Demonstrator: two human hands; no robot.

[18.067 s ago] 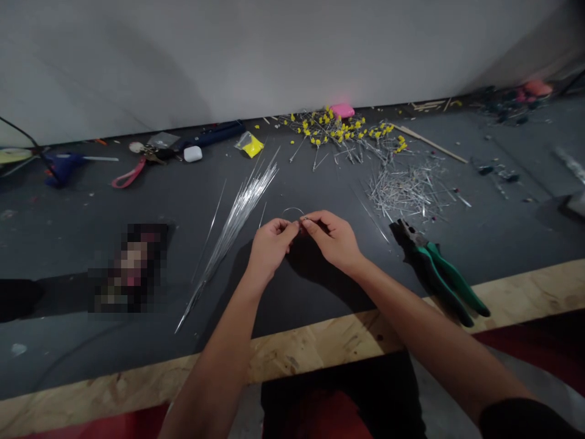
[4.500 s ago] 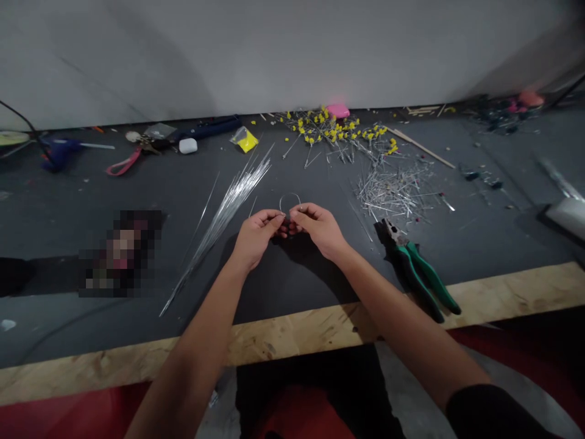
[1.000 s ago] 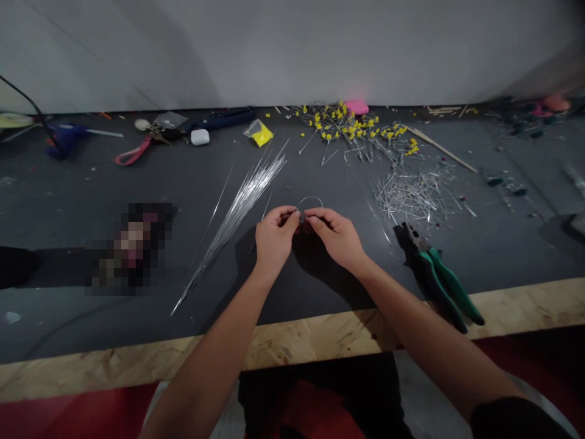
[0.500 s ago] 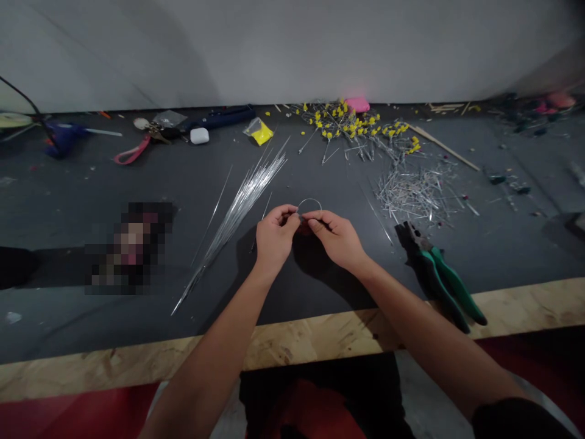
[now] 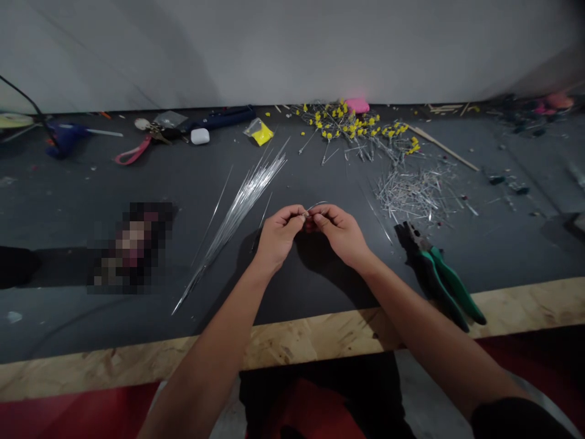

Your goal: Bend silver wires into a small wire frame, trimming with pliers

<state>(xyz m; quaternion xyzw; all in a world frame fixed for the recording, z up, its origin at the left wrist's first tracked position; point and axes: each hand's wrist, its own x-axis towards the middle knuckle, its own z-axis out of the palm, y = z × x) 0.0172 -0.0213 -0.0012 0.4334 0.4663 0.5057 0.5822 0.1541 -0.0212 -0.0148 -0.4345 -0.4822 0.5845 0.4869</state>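
Between the fingertips of both hands is a thin metal wire [image 5: 319, 203], bent into a curve that shows just above my right fingers. My left hand [image 5: 282, 236] pinches it with thumb and forefinger; the end it grips is mostly hidden. Close against it, my right hand [image 5: 337, 235] is closed on the same wire. A fanned bundle of straight silvery wires [image 5: 242, 204] lies left of my left hand. To the right of my right arm rest pliers [image 5: 436, 268] with green and black handles.
Beyond the hands are yellow-tipped wire pieces [image 5: 340, 119], a pink lump [image 5: 357, 105] and a yellow packet [image 5: 259, 131]. A heap of short wires [image 5: 414, 192] lies behind the pliers. Keys with a pink strap [image 5: 133, 152], a white case [image 5: 200, 136] and a blue glue gun [image 5: 66, 137] sit left.
The wire's loop, which stood up above both hands, now shows as a flatter, smaller arc by my right fingers. Both hands have shifted slightly right and remain together.
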